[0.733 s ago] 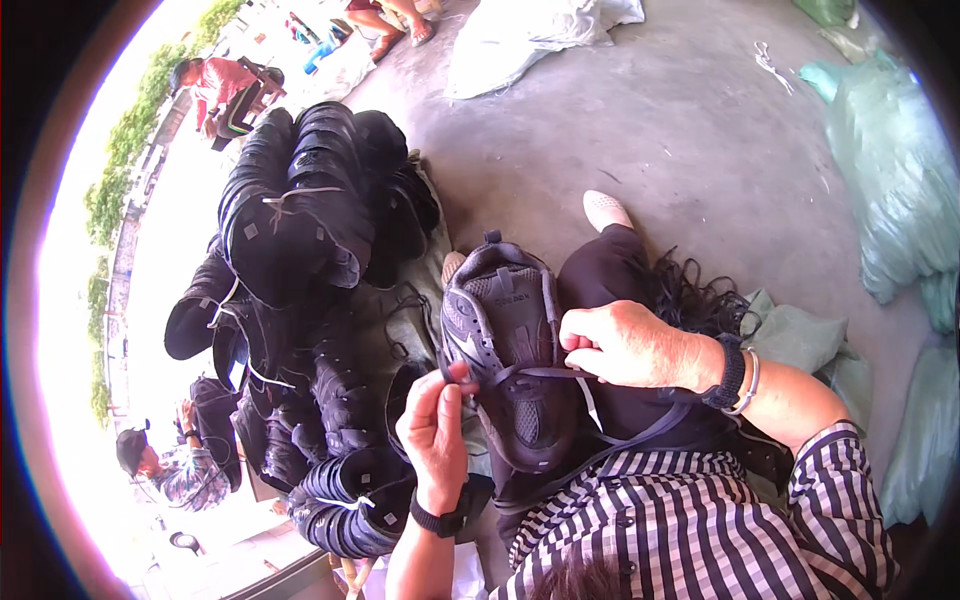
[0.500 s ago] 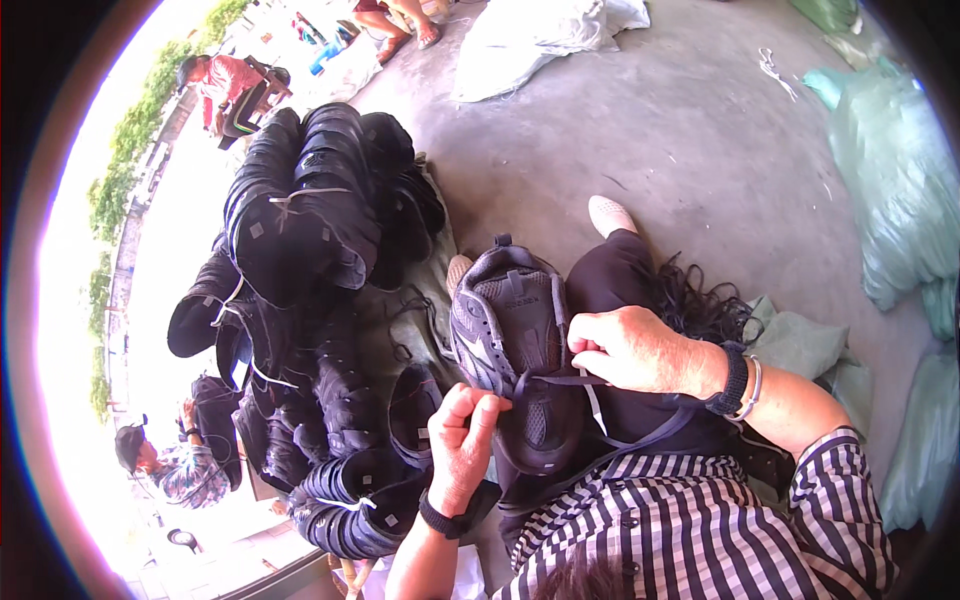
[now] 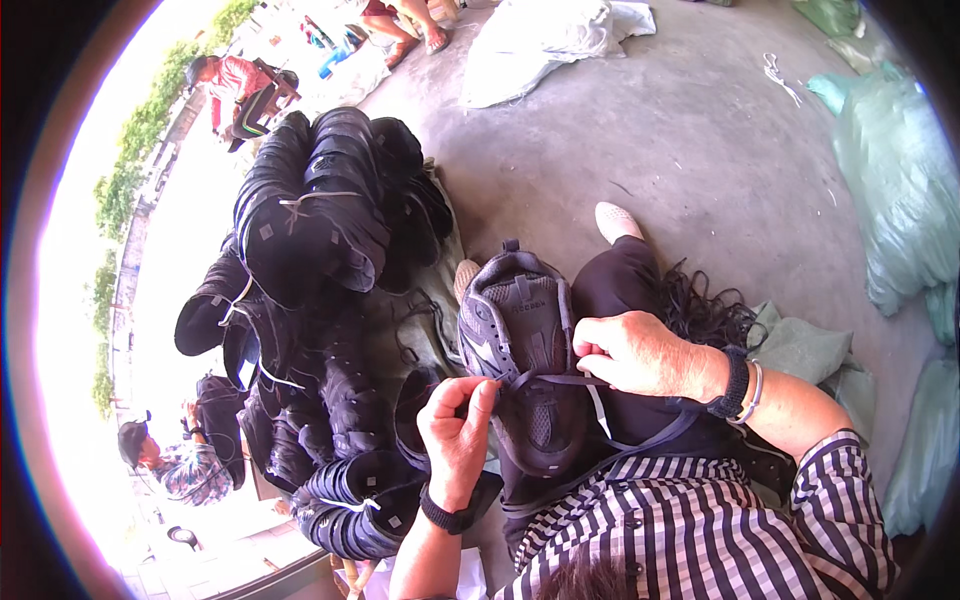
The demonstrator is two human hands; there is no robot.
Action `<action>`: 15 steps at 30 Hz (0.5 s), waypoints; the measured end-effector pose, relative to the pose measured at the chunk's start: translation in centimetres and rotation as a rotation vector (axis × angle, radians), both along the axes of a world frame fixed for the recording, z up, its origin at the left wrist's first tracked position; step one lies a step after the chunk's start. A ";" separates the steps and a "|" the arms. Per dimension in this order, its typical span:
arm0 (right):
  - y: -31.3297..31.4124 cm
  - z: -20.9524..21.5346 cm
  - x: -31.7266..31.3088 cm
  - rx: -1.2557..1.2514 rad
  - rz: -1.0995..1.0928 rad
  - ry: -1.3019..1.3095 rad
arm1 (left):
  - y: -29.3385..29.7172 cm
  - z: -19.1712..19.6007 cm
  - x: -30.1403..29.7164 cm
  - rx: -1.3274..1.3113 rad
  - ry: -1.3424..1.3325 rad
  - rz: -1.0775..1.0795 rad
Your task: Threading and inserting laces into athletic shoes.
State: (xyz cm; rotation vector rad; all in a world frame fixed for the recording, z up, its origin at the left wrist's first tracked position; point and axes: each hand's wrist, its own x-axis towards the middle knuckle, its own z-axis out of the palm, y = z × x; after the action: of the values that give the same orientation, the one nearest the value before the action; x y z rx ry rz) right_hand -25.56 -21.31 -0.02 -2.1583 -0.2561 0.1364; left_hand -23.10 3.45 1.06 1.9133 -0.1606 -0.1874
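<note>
A dark grey and black sneaker [image 3: 532,325] rests on my lap, its toe pointing toward me and its heel away. A dark flat shoelace [image 3: 548,379] runs across its front, and a long loop trails over my lap to the right. My left hand [image 3: 455,430] is closed in a pinch at the lace beside the lower left eyelets. My right hand [image 3: 645,352] pinches the lace just right of the shoe, fingers curled. A thin white strip [image 3: 599,410] hangs below my right fingers; I cannot tell what it is.
To the left rise stacked black shoe uppers [image 3: 310,220], some tied with white string. A bundle of loose dark laces [image 3: 705,310] lies by my right thigh. Green sacks [image 3: 895,190] stand at right, a white sack [image 3: 540,45] ahead. Other people sit farther off at left and ahead.
My left hand has moved slightly left and away from me, along the shoe's side. My right hand keeps its pinch. The whole view has shifted a little.
</note>
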 end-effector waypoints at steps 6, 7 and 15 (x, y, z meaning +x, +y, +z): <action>0.1 0.4 0.4 0.007 -0.007 0.006 | -0.7 0.2 1.0 0.095 -0.052 -0.024; 0.0 0.4 0.5 -0.005 -0.013 0.010 | -1.2 0.3 1.2 0.206 -0.194 -0.024; -0.2 1.4 1.0 -0.388 0.233 -0.429 | -2.2 4.2 3.4 0.795 -0.736 -0.458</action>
State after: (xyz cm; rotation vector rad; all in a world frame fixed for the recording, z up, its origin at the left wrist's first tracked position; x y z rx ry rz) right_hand -24.53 -21.52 1.35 -2.5220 -0.7837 -0.1618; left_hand -19.65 1.23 5.25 2.6326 -1.1671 0.1973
